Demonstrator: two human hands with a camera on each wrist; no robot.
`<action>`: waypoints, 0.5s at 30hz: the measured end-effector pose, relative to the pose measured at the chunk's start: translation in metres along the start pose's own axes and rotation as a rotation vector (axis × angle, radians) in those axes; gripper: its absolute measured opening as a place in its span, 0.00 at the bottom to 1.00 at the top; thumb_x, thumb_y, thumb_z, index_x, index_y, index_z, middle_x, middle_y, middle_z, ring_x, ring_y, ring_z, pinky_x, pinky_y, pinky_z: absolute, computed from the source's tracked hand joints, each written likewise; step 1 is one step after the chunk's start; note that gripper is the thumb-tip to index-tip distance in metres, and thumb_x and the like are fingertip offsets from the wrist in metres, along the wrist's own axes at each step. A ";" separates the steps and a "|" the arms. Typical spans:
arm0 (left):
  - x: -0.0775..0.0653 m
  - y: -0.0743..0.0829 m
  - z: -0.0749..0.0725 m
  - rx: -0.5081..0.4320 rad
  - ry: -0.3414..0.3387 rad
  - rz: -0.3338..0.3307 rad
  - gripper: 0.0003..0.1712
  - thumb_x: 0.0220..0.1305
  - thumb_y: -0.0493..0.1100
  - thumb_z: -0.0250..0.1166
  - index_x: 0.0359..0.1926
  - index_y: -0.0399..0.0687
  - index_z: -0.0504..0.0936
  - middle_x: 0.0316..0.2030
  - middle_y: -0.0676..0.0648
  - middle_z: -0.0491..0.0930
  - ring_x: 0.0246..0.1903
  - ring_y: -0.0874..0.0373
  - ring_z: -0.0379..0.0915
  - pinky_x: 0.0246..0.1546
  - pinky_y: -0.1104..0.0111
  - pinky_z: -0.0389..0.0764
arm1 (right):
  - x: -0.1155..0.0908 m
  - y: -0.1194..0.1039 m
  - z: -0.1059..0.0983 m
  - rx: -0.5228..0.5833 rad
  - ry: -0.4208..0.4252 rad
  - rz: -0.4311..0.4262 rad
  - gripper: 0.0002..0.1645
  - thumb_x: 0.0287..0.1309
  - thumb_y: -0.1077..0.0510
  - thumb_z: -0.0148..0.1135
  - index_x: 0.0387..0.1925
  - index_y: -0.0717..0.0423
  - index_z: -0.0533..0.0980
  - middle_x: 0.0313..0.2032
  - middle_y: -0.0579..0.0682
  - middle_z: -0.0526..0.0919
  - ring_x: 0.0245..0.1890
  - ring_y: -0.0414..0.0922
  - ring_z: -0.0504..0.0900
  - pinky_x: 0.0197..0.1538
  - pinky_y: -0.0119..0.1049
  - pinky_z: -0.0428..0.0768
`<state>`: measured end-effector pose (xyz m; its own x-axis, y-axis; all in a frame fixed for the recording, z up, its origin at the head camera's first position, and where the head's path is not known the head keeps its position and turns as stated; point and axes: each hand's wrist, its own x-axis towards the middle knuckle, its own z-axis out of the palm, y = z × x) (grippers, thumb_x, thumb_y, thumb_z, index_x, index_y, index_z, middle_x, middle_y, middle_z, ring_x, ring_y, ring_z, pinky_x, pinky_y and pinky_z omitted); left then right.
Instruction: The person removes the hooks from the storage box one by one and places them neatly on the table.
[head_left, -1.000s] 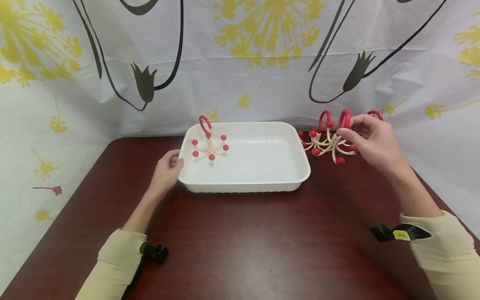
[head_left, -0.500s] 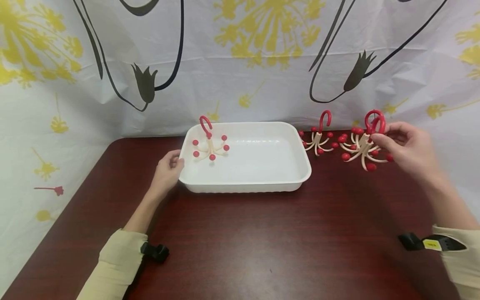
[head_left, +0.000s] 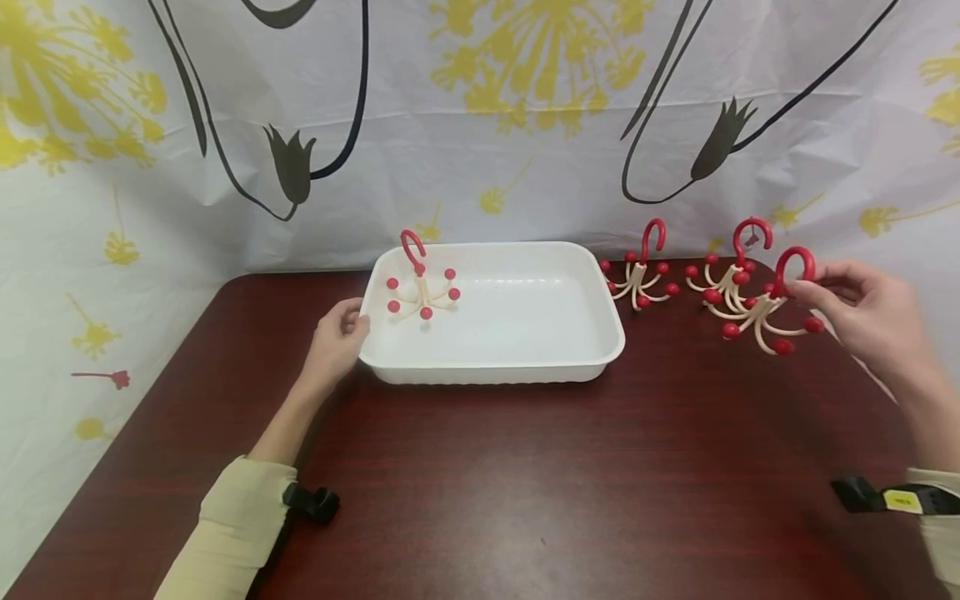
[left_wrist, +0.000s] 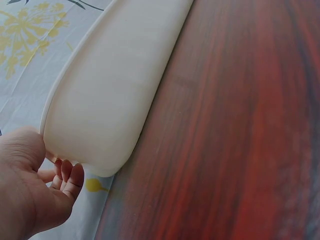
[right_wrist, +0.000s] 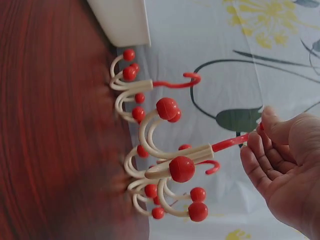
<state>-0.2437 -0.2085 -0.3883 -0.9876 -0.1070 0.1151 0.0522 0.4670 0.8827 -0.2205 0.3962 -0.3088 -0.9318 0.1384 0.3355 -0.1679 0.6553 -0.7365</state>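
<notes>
A hook [head_left: 762,309] is just left of the right hand [head_left: 873,315], which pinches its red top; the left hand [head_left: 334,338] grips the white tray [head_left: 525,321] on the brown table [head_left: 525,483], patterned cloth [head_left: 420,108] beyond.

hangers [head_left: 765,306]: 4 | tray [head_left: 532,321]: 1 | hands [head_left: 877,312]: 2 | red balls [head_left: 671,289] per hanger: apparently 6
</notes>
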 end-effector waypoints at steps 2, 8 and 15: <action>0.000 0.000 0.000 0.001 -0.002 -0.001 0.26 0.76 0.42 0.51 0.70 0.35 0.68 0.54 0.32 0.75 0.52 0.41 0.74 0.54 0.52 0.78 | -0.001 0.004 -0.001 -0.037 0.000 0.013 0.09 0.66 0.56 0.66 0.41 0.56 0.76 0.26 0.16 0.76 0.28 0.19 0.76 0.28 0.16 0.70; 0.000 0.000 0.000 0.000 -0.005 -0.004 0.26 0.77 0.42 0.51 0.70 0.36 0.68 0.55 0.32 0.75 0.51 0.42 0.74 0.53 0.52 0.79 | -0.003 0.017 -0.004 -0.134 -0.011 0.010 0.18 0.68 0.53 0.64 0.44 0.66 0.74 0.27 0.16 0.73 0.29 0.17 0.73 0.29 0.17 0.68; -0.001 0.001 0.000 -0.003 -0.006 -0.004 0.26 0.77 0.42 0.50 0.70 0.36 0.67 0.55 0.32 0.75 0.52 0.42 0.74 0.53 0.55 0.78 | -0.002 0.032 -0.007 -0.130 -0.018 0.036 0.16 0.66 0.52 0.66 0.43 0.61 0.75 0.25 0.14 0.73 0.26 0.18 0.73 0.26 0.19 0.69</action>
<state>-0.2430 -0.2084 -0.3877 -0.9887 -0.1033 0.1085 0.0485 0.4643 0.8843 -0.2219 0.4217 -0.3291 -0.9423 0.1509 0.2989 -0.0924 0.7408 -0.6653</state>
